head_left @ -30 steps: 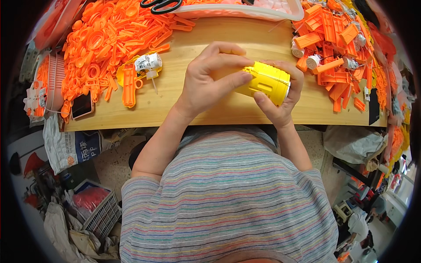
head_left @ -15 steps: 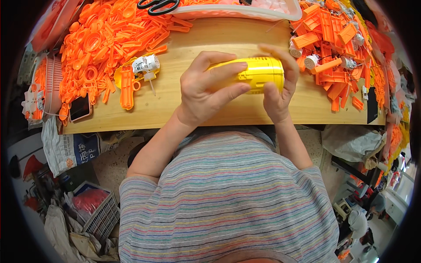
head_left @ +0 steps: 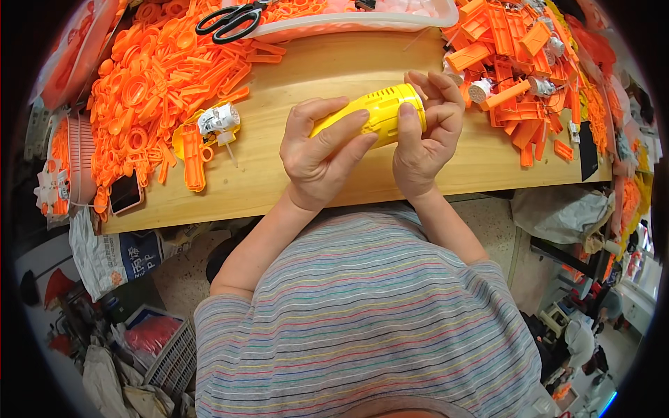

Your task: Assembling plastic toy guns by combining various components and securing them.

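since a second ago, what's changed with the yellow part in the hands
The yellow cylinder has been turned from end-on to lying lengthwise, its vented end toward the right hand. The left hand now wraps its near end. Both hands kept hold throughout. The orange parts, scissors and phone stayed put.

**A crowded workshop around a wooden table**

A pale wooden table (head_left: 334, 63) runs left to right across the far part of the scene, its near edge bowed by the lens. Heaps of orange plastic parts (head_left: 150, 83) cover its left end, and more orange pieces (head_left: 519, 56) pile on the right. Black-handled scissors (head_left: 230, 17) lie by a white tray (head_left: 362, 21) at the far edge. Below the table the floor (head_left: 488, 223) is speckled and light. At near left stand a white wire basket (head_left: 174, 362) and crumpled bags (head_left: 111, 254); grey cloth (head_left: 564, 216) slumps at right. Daylight brightens the near right corner.
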{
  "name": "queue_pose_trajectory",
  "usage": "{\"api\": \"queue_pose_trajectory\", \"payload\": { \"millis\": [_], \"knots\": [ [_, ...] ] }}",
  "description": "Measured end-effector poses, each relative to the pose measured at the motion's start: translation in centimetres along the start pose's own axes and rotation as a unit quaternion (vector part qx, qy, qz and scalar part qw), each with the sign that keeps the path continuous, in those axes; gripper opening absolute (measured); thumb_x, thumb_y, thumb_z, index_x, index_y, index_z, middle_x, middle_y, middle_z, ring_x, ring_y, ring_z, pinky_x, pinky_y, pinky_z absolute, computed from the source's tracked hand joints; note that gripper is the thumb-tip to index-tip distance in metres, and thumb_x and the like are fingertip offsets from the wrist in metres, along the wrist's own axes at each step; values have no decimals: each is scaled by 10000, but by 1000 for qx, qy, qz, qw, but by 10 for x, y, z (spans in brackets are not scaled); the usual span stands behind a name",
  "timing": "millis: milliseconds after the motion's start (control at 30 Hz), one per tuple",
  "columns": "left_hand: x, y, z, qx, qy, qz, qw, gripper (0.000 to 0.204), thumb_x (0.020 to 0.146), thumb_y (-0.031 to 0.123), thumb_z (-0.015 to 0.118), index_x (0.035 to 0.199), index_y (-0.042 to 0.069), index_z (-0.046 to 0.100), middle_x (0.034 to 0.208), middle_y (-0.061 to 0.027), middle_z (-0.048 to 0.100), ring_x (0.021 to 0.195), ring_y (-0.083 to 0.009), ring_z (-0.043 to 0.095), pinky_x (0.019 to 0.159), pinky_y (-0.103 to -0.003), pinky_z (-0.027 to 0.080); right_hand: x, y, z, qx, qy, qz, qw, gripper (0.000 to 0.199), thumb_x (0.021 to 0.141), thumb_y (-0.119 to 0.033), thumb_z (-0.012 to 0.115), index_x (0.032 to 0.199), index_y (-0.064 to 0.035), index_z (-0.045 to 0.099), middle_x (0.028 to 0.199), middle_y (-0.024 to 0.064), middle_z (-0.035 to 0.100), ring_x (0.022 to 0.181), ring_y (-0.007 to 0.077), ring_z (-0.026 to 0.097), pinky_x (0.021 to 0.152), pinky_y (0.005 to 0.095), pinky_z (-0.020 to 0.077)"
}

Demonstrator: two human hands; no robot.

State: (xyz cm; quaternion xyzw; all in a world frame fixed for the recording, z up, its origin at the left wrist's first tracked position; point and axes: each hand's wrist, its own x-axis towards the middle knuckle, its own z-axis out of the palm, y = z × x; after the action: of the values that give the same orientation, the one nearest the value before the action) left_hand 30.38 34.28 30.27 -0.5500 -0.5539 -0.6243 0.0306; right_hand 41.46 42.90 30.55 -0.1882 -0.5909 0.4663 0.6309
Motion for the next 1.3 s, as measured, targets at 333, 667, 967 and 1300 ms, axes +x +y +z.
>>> {"api": "queue_pose_trajectory", "payload": {
  "millis": [333,667,967,1300],
  "knots": [
    [-1,5,2,-41,-5,-61,997,314,710,59,825,1014,78,749,1037,-114,626,926,-228,629,775,-313,535,6,-3,-10,-20,-47,-6,999,229,880,37,605,866,-64,401,1286,146,450,1169,280,566,1015,399,444],
    [2,5,-1,-90,-45,-101,990,291,720,53,815,1004,67,751,997,-109,649,897,-208,645,746,-297,540,13,-2,-47,-10,-278,174,945,578,738,-136,813,1215,-43,500,1106,93,579,1012,174,586,879,298,493],
    [16,0,-12,-88,-79,-119,986,214,844,157,710,1014,27,717,980,-114,643,921,-197,630,812,-295,507,5,0,-53,-15,-299,122,946,742,701,-80,836,1293,-39,391,1177,136,538,1068,216,566,909,332,488],
    [17,-22,-5,-233,-14,-367,901,678,1035,520,235,849,-5,622,831,-114,647,768,-181,606,767,-295,484,-8,-7,-40,-116,-299,-57,945,705,681,-101,859,1215,-46,401,1123,157,535,995,239,571,897,367,469]
  ]
}}
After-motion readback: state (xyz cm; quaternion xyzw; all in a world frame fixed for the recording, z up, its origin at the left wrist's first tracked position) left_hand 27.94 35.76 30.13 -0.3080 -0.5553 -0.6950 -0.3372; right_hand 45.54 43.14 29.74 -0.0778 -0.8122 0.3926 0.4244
